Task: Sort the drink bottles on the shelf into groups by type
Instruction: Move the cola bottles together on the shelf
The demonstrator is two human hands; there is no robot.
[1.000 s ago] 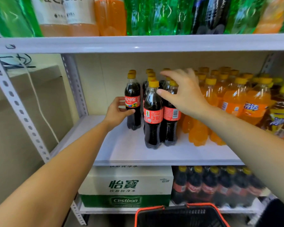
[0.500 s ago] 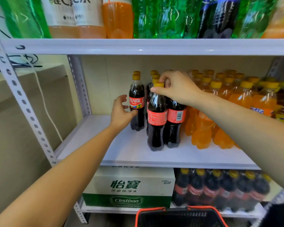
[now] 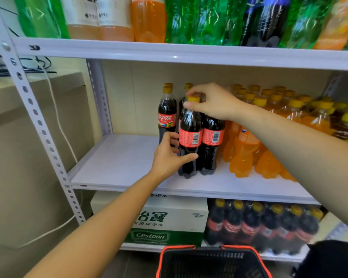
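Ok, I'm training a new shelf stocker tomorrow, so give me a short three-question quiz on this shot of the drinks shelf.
1. True or false: the right hand pinches the front cola bottle near its yellow cap.
2. Where is the left hand? A) in the basket B) against the lower body of that front cola bottle C) on the top shelf
3. Fill in: to the right of the cola bottles stand rows of ____-coloured soda bottles.

Key: 1 true; 2 B; 3 orange.
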